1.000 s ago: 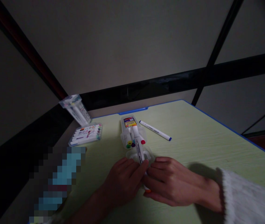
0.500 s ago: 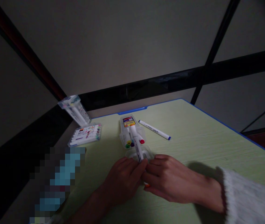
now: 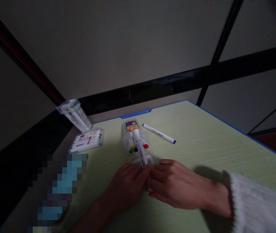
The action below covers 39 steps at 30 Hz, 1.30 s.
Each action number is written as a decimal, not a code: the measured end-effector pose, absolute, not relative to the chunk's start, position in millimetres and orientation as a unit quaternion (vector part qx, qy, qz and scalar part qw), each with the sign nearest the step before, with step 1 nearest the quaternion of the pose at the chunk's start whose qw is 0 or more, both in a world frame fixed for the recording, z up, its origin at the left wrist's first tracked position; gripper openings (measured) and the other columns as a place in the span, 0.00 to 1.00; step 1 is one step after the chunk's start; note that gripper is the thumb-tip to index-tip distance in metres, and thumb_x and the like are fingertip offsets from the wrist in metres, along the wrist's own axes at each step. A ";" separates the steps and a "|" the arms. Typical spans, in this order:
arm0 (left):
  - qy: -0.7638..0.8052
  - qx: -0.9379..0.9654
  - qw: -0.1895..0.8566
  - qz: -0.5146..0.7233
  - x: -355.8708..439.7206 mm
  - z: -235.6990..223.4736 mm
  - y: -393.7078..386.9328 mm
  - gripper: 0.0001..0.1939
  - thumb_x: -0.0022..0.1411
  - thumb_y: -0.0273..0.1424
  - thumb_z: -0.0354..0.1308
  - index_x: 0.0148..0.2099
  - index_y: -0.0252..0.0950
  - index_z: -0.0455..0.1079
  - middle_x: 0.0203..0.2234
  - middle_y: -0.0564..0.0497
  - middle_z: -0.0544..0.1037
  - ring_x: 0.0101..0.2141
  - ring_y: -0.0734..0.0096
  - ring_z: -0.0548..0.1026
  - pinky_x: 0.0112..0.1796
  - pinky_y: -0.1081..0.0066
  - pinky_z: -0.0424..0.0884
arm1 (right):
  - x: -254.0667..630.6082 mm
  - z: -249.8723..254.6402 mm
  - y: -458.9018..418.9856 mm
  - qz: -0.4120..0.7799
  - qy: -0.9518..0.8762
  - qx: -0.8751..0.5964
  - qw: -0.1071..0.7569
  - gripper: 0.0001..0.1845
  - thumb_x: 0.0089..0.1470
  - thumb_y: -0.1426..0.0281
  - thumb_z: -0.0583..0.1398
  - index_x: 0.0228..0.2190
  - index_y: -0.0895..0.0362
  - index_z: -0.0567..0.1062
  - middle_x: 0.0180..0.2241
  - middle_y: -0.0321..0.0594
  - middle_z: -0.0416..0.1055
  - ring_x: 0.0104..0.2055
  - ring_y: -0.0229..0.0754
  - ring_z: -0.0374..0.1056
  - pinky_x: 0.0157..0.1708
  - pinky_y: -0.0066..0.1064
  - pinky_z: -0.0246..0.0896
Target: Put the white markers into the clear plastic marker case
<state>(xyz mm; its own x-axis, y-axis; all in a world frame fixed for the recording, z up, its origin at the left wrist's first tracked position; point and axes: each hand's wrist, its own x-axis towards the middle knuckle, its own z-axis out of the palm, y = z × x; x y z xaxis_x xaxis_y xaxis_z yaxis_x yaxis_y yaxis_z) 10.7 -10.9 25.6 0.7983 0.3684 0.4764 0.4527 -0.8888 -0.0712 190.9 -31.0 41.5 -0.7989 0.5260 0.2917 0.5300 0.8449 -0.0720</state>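
Note:
A white marker [image 3: 141, 153] slants up from between my two hands, which are close together over the table. My left hand [image 3: 130, 183] is closed, with the thumb pressed along the marker's lower part. My right hand [image 3: 174, 183] has its fingers curled round the lower end, where a bit of orange shows under them. Just beyond is an open clear plastic marker case [image 3: 125, 139] with a coloured label; red, yellow, green and purple marker ends show in it. Its clear lid [image 3: 149, 158] lies towards my hands, partly hidden. A blue-capped marker [image 3: 159, 133] lies to the right.
At the back left a clear container of markers [image 3: 76, 116] stands tilted beside a flat pack of markers [image 3: 86, 140]. A blurred-out blue patch [image 3: 67, 176] covers the left edge. The pale green table [image 3: 215, 142] has a blue rim; a wall panel rises behind.
The view has shifted slightly, so everything sits a little further left. Both hands keep their grip on the marker, with hardly any change in pose.

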 end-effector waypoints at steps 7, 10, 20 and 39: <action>-0.211 -0.942 0.089 -0.245 12.9 26.9 -13.7 0.15 0.66 0.26 0.37 0.46 0.27 0.62 0.22 0.48 0.72 0.22 0.68 0.70 0.24 0.69 0.69 | 191.9 37.8 -31.1 -0.009 -0.949 -0.271 0.160 0.04 0.54 0.70 0.55 0.29 0.57 0.67 0.27 0.36 0.71 0.27 0.38 0.65 0.25 0.33 0.54; -0.211 -0.940 0.092 -0.251 13.4 27.5 -14.7 0.15 0.66 0.26 0.37 0.47 0.27 0.62 0.23 0.48 0.72 0.23 0.68 0.70 0.24 0.68 0.69 | 192.6 36.9 -31.6 -0.009 -0.948 -0.267 0.173 0.05 0.54 0.69 0.55 0.30 0.57 0.68 0.27 0.36 0.71 0.28 0.39 0.65 0.26 0.32 0.54; -0.211 -0.941 0.094 -0.249 13.2 28.5 -15.4 0.15 0.66 0.26 0.36 0.46 0.27 0.62 0.23 0.48 0.72 0.23 0.69 0.70 0.25 0.69 0.70 | 192.6 38.0 -31.7 0.000 -0.950 -0.265 0.166 0.07 0.56 0.68 0.54 0.29 0.58 0.68 0.26 0.37 0.71 0.28 0.38 0.65 0.26 0.32 0.56; -0.217 -0.943 0.096 -0.234 11.9 26.4 -15.2 0.14 0.65 0.26 0.38 0.47 0.27 0.62 0.23 0.48 0.72 0.23 0.68 0.70 0.25 0.68 0.69 | 193.7 35.3 -31.5 -0.016 -0.948 -0.266 0.173 0.06 0.53 0.68 0.56 0.28 0.57 0.68 0.26 0.36 0.71 0.27 0.39 0.65 0.25 0.33 0.54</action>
